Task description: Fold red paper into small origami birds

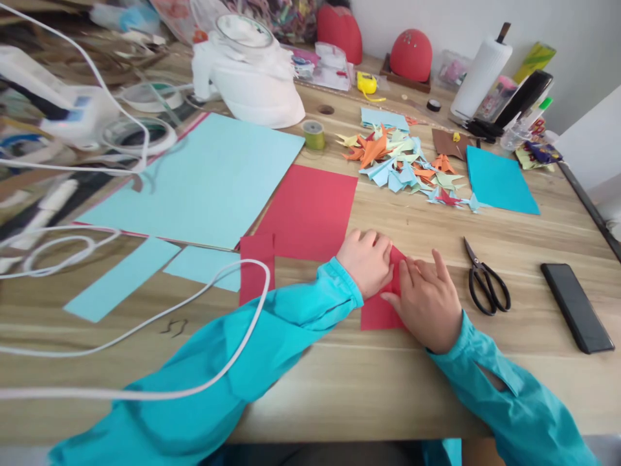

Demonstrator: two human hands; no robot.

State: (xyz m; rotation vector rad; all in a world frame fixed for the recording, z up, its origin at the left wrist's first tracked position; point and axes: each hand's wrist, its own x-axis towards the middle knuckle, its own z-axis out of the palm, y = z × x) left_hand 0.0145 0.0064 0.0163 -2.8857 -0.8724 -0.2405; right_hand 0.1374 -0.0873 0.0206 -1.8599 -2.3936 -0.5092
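Starting up close with the white cable (pixel 97 393), looped across the teal left sleeve (pixel 204 382): could well snag on a quick lift and jerk the work askew. Down to the right hand (pixel 429 301), spread loosely open, laid flat, gripping nothing visible. Over to the left hand (pixel 366 262), curled; cannot tell whether pinching or merely pressing. And to the red paper (pixel 381 315), lying beneath both: might skid or crease crooked under uneven pressure.

Out to the wooden tabletop (pixel 359 414), offering room toward its near edge. On to the light-blue sheet (pixel 204 181), well off leftward. Next, to the red square sheet (pixel 310 210), just beside the left hand, easily nudged. Across to the black smartphone (pixel 577 307), well apart at far right. Lastly to the black-handled scissors (pixel 478 264), near the right hand, probably limiting any rightward sweep.
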